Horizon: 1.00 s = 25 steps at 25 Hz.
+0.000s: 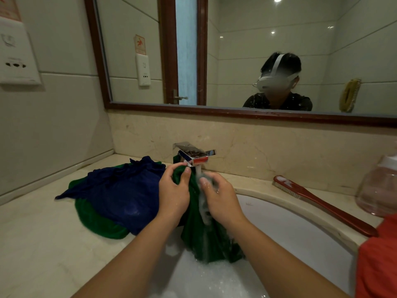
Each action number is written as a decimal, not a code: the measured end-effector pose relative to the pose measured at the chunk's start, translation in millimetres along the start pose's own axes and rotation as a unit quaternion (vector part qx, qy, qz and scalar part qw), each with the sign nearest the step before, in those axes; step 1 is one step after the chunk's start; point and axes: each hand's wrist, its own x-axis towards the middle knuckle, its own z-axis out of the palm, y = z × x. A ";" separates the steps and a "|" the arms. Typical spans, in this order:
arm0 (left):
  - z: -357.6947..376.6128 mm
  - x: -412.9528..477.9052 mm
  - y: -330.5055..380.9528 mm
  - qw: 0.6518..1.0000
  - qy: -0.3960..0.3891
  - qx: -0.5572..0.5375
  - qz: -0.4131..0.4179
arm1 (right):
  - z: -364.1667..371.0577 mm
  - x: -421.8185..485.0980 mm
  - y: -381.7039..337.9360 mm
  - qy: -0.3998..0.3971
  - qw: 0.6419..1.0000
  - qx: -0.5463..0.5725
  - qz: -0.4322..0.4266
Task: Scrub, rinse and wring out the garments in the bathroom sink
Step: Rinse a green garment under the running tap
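Head view: a white sink (290,231) is seen set into a beige stone table (43,244), with foam lying in the basin toward 6 o'clock.
Green garment (199,235): it is held bunched over the sink, directly below the spout, and its lower end hangs wet into the basin.
Left hand (174,195): its fingers are clamped on the top of the green garment, at 9 o'clock of the water stream, with the thumb pressed on the fabric just under the spout.
Right hand (222,197): its fingers are curled tight around a fold of the same garment at 3 o'clock of the left hand, and the fold is held in the running water.
Faucet (193,154): a chrome, square-edged tap is fixed at 12 o'clock of the sink; a stream of water (200,175) is seen falling from it onto the fabric and the right hand.
Blue garment (120,190): it is spread on the table at 9 o'clock of the sink, lying on green cloth (96,220); whether that cloth is part of the held garment cannot be told.
Scrubbing brush (322,204): a red-handled brush is laid on the table along the sink rim at 2 o'clock, bristles down.
Clear container (378,190): it is stood at 3 o'clock, just beyond the brush, partly cut off by the frame edge.
Orange-red cloth (378,265): it is seen at 4 o'clock, at the frame edge.
Mirror (247,50): it is mounted on the wall at 12 o'clock, above the faucet.
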 end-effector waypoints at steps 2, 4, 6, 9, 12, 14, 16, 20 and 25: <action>0.3 -1.0 0.5 1.000 0.002 0.000 0.004 | -0.8 -1.6 0.1 -0.004 1.000 0.009 0.002; 0.1 -2.3 2.7 1.000 0.016 -0.005 0.012 | -0.8 -3.8 -0.3 -0.014 1.000 0.015 0.003; -1.0 -3.4 5.6 0.999 0.044 -0.010 0.030 | 0.1 -4.4 -1.2 -0.017 1.000 0.021 0.011; -2.7 -2.0 6.9 0.993 0.105 -0.015 0.058 | 1.1 -3.3 -4.1 -0.027 0.999 0.034 0.024; -4.3 -2.0 7.1 0.991 0.120 -0.011 0.055 | 5.4 -4.3 -4.6 -0.036 0.999 -0.002 0.001; -3.8 -2.6 7.4 0.995 0.089 0.011 0.053 | 6.8 -3.7 -4.7 -0.014 1.000 -0.010 -0.001; -0.3 -3.9 7.7 0.997 0.038 0.036 0.052 | 2.8 -1.1 -7.8 0.019 0.999 0.022 0.015; 3.6 -7.8 7.8 0.997 -0.069 0.014 -0.043 | -5.7 1.9 -11.8 0.026 0.998 0.053 0.002; 0.9 -6.4 10.2 0.994 -0.045 -0.020 -0.095 | -5.0 -1.3 -9.3 0.009 0.999 0.042 0.020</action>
